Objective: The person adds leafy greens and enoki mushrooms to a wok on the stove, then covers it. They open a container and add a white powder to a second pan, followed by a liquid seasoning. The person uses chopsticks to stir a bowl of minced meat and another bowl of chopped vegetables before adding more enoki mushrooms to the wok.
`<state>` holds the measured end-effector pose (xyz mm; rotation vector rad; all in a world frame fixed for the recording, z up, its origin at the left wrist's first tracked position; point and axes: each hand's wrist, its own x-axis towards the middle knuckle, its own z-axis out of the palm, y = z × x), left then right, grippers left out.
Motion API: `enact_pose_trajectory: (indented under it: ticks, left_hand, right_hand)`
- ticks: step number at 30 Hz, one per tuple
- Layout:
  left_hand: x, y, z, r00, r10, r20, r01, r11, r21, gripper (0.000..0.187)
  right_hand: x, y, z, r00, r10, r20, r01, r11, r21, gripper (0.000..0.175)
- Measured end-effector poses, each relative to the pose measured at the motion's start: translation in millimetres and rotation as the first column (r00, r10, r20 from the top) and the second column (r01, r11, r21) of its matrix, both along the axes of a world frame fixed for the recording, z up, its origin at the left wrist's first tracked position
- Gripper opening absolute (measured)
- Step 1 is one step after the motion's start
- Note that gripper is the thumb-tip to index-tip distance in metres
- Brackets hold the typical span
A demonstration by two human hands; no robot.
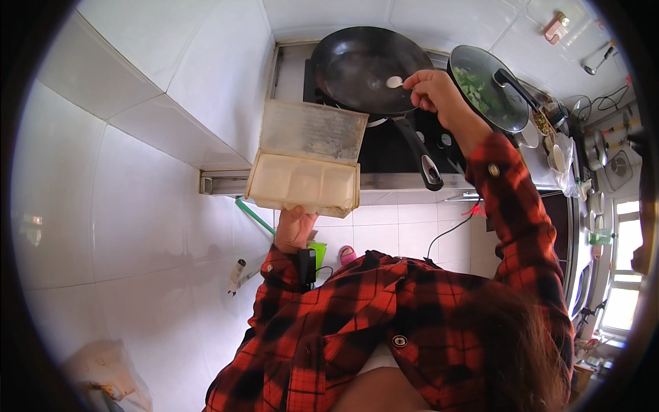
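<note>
With my left hand I hold a yellowed plastic seasoning box from below, in front of the stove's edge. Its hinged lid is tipped back, and several compartments show inside; what they contain is hard to make out. My right hand pinches a small white spoon by its handle above a dark frying pan. The spoon's bowl looks white; whether it carries anything I cannot tell. Thin steam or haze hangs over the pan, whose black handle points towards me.
A glass-lidded pan with green leaves inside stands right of the frying pan on the black gas stove. Bowls line the counter farther right. A tiled wall rises at left. A green hose runs below the counter.
</note>
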<state>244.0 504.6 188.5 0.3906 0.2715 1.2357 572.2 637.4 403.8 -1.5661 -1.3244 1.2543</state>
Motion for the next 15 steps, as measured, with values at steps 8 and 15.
enact_pose_trajectory:
  ticks: [8,15]
  left_hand:
    - [30.7,6.2,69.9,0.996,-0.092,-0.018,0.092,0.995,0.043,0.071]
    - [72.0,-9.8,118.7,0.935,-0.316,-0.159,0.337,0.933,0.127,0.081]
  right_hand:
    - [-94.4,-107.7,61.2,0.908,0.336,-0.251,-0.335,0.941,0.045,0.02]
    - [-98.1,-146.8,63.5,0.891,0.351,0.289,-0.441,0.822,0.362,0.024]
